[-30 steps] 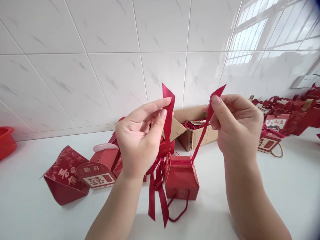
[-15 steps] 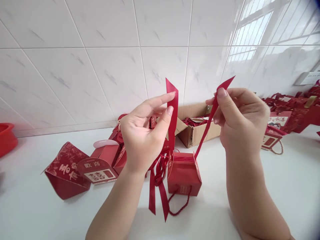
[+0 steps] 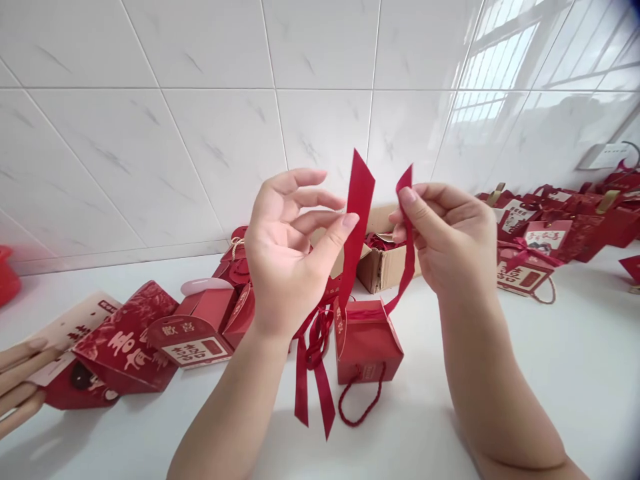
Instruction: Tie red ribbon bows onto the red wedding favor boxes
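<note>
A small red gift box (image 3: 370, 343) stands on the white tabletop, with a red cord handle (image 3: 361, 419) hanging at its front. A red ribbon (image 3: 359, 200) passes through its top, and both its ends rise upward. Between thumb and index finger, my left hand (image 3: 295, 247) pinches the left length; its other fingers are spread. My right hand (image 3: 445, 233) grips the other end close to its tip. Loose red ribbons (image 3: 317, 380) lie to the box's left, partly behind my left wrist.
Folded red boxes (image 3: 195, 333) lie to the left. Another person's hand (image 3: 20, 373) touches a red box with a pale card (image 3: 80, 327) there. Behind stands an open cardboard box (image 3: 385, 270). Several red gift bags (image 3: 585, 220) line the right back, and a red basin (image 3: 7, 277) sits far left.
My right hand has moved left, bringing its ribbon end nearer the other one. My left hand's fingers have spread more. Another person's hand with a red box has appeared at left.
</note>
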Motion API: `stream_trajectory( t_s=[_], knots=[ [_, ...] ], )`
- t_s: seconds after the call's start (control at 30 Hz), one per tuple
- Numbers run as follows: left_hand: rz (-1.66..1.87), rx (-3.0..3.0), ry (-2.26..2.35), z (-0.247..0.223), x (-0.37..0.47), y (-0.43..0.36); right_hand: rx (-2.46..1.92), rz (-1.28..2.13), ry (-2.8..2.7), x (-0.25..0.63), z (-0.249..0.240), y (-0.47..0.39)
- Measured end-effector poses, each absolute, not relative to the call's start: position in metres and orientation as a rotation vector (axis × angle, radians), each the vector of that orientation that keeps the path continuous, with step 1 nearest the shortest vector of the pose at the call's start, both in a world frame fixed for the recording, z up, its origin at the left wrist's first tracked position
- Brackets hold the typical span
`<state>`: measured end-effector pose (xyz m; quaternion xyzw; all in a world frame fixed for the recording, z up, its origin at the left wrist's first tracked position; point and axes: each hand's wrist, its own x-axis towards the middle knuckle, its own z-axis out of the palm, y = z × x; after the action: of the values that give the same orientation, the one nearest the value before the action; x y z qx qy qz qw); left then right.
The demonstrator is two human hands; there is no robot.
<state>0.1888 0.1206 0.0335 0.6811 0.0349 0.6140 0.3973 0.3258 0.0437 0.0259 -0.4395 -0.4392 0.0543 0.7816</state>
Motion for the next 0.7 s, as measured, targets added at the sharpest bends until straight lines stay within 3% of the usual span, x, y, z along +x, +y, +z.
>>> stream_trajectory(
  t_s=[0.23,0.53,0.7],
  knots=[
    [1.302,1.722,0.113,0.029,0.197,0.121,-1.066,0.333,-1.167,0.324,0.024,0.042],
    [1.340,1.724,0.138,0.029,0.196,0.128,-0.986,0.448,-1.246,0.325,0.025,0.040],
    [1.077,1.794,0.171,0.031,0.192,0.132,-0.883,0.559,-1.201,0.327,0.024,0.042]
  ],
)
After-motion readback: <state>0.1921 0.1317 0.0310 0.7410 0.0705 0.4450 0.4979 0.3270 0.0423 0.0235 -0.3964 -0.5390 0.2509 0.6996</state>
